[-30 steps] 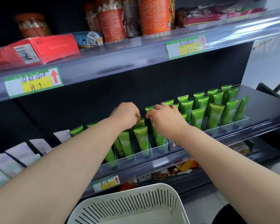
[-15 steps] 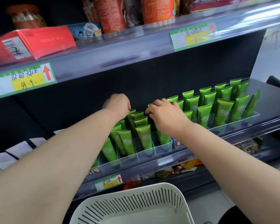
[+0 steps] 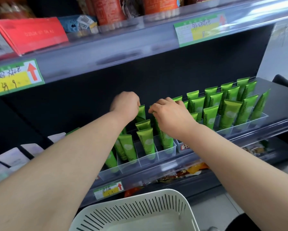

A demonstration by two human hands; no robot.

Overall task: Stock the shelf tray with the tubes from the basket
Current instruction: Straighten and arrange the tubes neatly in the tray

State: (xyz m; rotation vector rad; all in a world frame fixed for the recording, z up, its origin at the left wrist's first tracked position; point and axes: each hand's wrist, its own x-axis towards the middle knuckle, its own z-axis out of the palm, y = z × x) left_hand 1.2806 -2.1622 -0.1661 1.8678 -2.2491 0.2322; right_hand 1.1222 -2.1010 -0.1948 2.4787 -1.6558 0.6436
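Note:
Several green tubes stand upright in a clear divided shelf tray (image 3: 150,161) on the middle shelf. My left hand (image 3: 125,102) reaches to the back of the tray and pinches the crimped top of a green tube (image 3: 141,112). My right hand (image 3: 168,114) is beside it, fingers curled on the top of another green tube (image 3: 165,140) in the neighbouring slot. More tubes (image 3: 228,112) fill a second clear tray to the right. The white slotted basket (image 3: 140,207) is below, at the bottom edge; what shows of its inside holds no tubes.
An upper shelf with red boxes (image 3: 31,34), orange canisters (image 3: 110,9) and green-yellow price tags (image 3: 13,77) overhangs the tray. White packets (image 3: 13,157) lie at the left of the middle shelf. Snack packs (image 3: 190,172) fill the shelf below.
Both hands have stayed at the tube tops near the tray's back. The left hand shifted slightly right onto a rear tube. The camera view tilted down a little.

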